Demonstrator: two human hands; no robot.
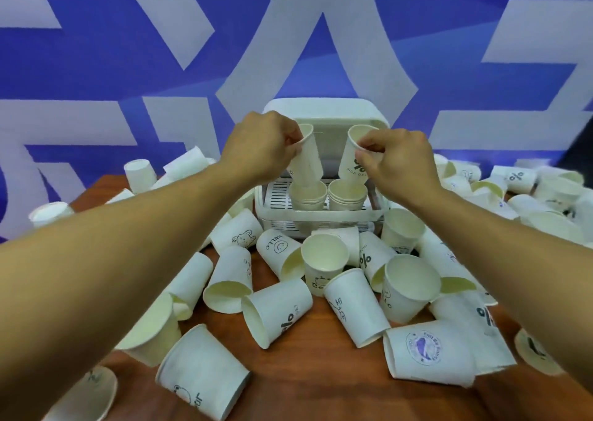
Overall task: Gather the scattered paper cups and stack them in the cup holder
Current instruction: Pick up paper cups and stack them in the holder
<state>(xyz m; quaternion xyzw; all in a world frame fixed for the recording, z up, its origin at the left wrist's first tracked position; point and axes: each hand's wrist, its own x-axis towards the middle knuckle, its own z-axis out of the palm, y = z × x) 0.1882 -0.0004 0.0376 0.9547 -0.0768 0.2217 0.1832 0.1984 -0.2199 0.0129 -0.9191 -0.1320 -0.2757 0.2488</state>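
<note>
On the left of the table, loose cups lie on their sides or upside down, none yet gathered. The left hand hangs over the cup holder. Its grip pinches the rim of a plain cup with curled fingers, and the cup is tilted with its base just above the left stack. That stack and the right stack stand side by side in the holder, each only a few cups deep by the rims showing. The right hand pinches the rim of a printed cup, tilted over the right stack; whether its base touches the stack I cannot tell. Farther right, more loose cups pile toward the table's edge. By my reckoning the job is early: two short stacks begun, dozens of cups left.
</note>
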